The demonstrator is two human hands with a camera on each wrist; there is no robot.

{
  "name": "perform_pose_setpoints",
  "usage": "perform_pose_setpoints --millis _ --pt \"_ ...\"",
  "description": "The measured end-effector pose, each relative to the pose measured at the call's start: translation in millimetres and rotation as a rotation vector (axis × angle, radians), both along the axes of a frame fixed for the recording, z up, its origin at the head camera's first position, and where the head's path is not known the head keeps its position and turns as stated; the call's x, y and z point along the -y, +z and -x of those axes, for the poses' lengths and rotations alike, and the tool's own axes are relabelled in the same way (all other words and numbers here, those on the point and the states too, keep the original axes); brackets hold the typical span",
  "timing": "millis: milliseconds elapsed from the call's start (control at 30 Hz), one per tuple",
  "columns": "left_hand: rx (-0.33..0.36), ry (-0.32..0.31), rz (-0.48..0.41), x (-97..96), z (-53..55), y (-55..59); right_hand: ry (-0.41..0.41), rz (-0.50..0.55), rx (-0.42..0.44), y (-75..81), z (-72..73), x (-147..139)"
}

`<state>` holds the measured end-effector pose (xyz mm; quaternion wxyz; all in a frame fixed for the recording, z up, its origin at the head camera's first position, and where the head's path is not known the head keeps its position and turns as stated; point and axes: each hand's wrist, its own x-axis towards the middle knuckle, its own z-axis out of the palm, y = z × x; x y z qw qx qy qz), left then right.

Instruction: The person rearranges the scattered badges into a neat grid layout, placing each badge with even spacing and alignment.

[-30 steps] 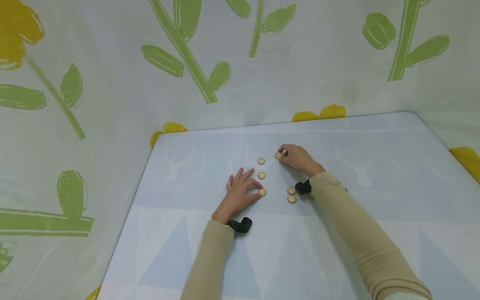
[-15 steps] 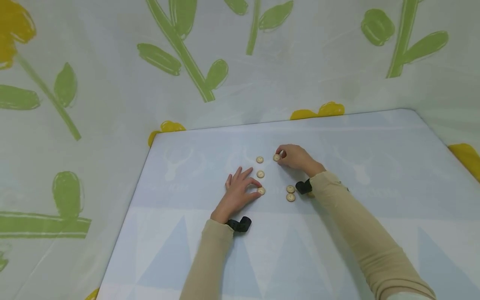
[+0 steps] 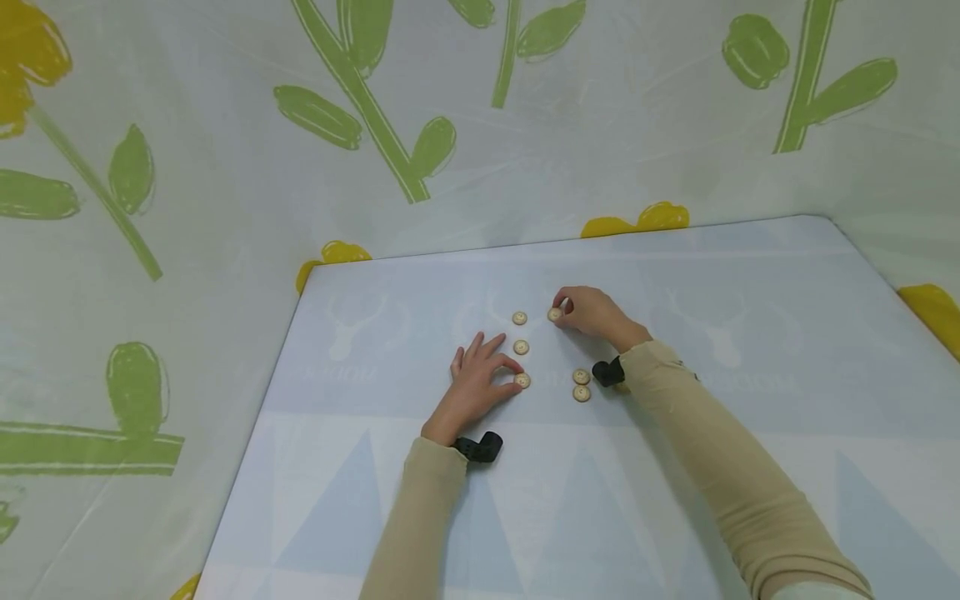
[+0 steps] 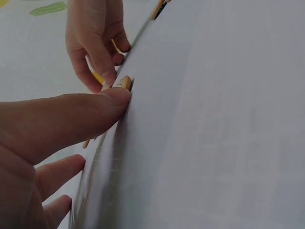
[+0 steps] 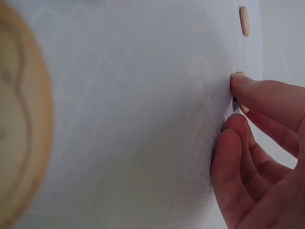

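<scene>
The left hand [image 4: 38,136] comes in from the left, its thumb tip against a wooden disc [image 4: 125,81] seen nearly edge-on; two of its other fingers spread below the thumb. The right hand [image 4: 93,36] points fingers downward on the far side. A pale tabletop [image 4: 219,119] fills the right.

Head view: discs [image 3: 581,393] were tan with darker line markings. The tabletop [image 3: 540,467] was white and pale blue, its blue triangles [image 3: 345,508] between four and seven o'clock, white antlered heads [image 3: 722,343] near nine and three. The backdrop [image 3: 225,125] was off-white with green leaves [image 3: 318,117], a yellow flower [image 3: 33,50] at ten o'clock. Sleeves [image 3: 420,525] were beige, wrist cameras [image 3: 486,447] black.
</scene>
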<state>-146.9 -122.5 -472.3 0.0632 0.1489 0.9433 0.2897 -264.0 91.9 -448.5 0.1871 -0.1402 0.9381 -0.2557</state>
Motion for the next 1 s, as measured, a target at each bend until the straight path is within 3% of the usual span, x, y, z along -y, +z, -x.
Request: perform_pose_setpoints --millis 1000 --pt "0.020 -0.012 -0.001 1.4 -0.3 1.2 -0.007 0.025 -0.024 -7.5 -1.8 -2.9"
